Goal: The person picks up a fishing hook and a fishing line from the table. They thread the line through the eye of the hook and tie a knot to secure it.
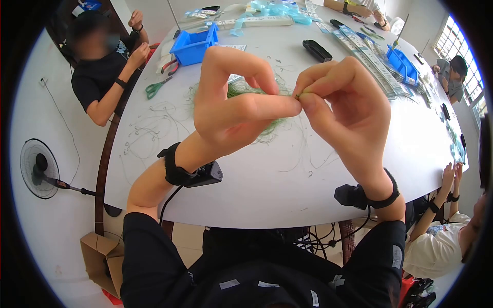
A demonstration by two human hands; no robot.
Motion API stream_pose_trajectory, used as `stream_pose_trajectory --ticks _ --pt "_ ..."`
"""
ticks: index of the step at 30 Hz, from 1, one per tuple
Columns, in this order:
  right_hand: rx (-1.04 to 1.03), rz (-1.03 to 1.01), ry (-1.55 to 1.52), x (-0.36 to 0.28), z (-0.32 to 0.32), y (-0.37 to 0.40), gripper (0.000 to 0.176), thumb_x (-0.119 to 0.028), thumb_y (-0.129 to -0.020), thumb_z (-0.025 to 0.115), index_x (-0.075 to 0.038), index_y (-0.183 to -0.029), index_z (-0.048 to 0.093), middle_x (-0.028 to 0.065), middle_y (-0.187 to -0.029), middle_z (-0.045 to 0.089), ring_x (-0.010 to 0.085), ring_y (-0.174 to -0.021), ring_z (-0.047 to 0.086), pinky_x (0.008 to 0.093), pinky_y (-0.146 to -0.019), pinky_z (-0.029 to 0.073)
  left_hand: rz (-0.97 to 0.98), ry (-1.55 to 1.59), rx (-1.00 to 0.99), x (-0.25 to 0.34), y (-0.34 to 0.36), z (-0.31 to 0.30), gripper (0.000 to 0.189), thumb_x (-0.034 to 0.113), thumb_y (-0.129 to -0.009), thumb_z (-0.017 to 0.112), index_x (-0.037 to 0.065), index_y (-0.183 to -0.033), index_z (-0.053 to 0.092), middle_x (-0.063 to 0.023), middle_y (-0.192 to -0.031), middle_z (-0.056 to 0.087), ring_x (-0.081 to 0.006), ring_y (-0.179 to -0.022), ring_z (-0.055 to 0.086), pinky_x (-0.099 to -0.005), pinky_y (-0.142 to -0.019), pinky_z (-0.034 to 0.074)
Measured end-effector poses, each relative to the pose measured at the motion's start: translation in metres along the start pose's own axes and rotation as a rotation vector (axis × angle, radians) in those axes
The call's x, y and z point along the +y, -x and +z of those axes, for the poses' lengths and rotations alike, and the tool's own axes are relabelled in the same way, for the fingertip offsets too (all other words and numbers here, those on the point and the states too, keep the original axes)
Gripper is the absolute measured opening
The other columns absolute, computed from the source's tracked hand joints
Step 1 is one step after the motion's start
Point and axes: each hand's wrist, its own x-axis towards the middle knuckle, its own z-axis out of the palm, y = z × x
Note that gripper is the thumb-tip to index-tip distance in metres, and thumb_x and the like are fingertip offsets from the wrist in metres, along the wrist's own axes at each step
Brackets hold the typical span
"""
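My left hand [239,102] and my right hand [349,105] meet above the table, fingertips touching. Thumb and index finger of the right hand pinch a tiny green bit that looks like fishing line [298,96]. The left hand is closed at the same spot, one finger stretched toward the pinch and the others curled. Most of what they hold is hidden by the fingertips. Behind and below the hands lies a tangled bundle of green fishing line [267,134], partly covered by the left hand. Both wrists wear black straps with small devices.
Loose hooks on thin line [149,136] lie on the white table [246,200] at left. Green-handled scissors [156,88], a blue bin [195,45], a black case [317,51], long packets [367,59] and another blue bin [402,65] lie farther back. Co-workers sit around the table.
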Motion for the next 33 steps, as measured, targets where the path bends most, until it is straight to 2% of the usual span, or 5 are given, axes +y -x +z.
stream_pose_trajectory --ticks 3,6,10,20,33 --pt "0.007 -0.144 0.179 0.003 -0.002 0.001 0.016 0.014 -0.074 0.054 0.003 -0.084 0.049 0.0141 -0.087 0.057 0.0147 -0.077 0.053 0.0242 -0.070 0.044 -0.155 0.113 0.087 0.000 0.005 0.006 0.029 0.011 -0.076 0.068 0.006 -0.103 0.057 -0.0092 -0.095 0.055 -0.0160 -0.083 0.052 -0.0251 -0.068 0.043" --pt "0.024 -0.250 0.375 0.003 -0.004 0.002 0.018 0.015 -0.072 0.055 0.003 -0.084 0.050 0.0146 -0.087 0.058 0.0154 -0.077 0.053 0.0245 -0.070 0.044 -0.972 0.877 0.234 0.027 -0.010 0.020 0.047 0.036 -0.089 0.051 -0.002 -0.114 0.045 -0.0139 -0.100 0.057 -0.0185 -0.089 0.055 -0.0272 -0.075 0.044" --pt "0.032 -0.392 0.574 0.004 -0.009 -0.001 0.021 0.016 -0.069 0.056 0.003 -0.084 0.050 0.0149 -0.085 0.059 0.0158 -0.075 0.054 0.0247 -0.066 0.045 -1.359 1.166 -0.211 0.029 -0.023 -0.006 0.064 0.053 -0.092 0.029 -0.005 -0.117 0.040 -0.0118 -0.090 0.061 -0.0155 -0.072 0.057 -0.0258 -0.073 0.044" --pt "0.028 -0.698 0.787 0.009 -0.010 -0.004 0.029 0.013 -0.064 0.065 0.000 -0.087 0.052 0.0120 -0.083 0.061 0.0202 -0.072 0.055 0.0256 -0.063 0.045 -1.246 0.663 -0.161 0.042 -0.029 -0.012 0.025 0.020 -0.082 0.065 0.001 -0.096 0.057 0.0085 -0.056 0.033 -0.0002 -0.051 0.028 -0.0167 -0.048 0.026" --pt "0.090 -0.812 1.015 0.010 -0.009 -0.004 0.028 0.006 -0.063 0.066 -0.002 -0.087 0.053 0.0118 -0.089 0.062 0.0223 -0.078 0.055 0.0282 -0.067 0.045 -1.202 0.662 -0.082 0.041 -0.025 -0.011 0.014 0.016 -0.082 0.064 0.004 -0.087 0.059 0.0097 -0.052 0.034 0.0001 -0.047 0.026 -0.0179 -0.047 0.023"
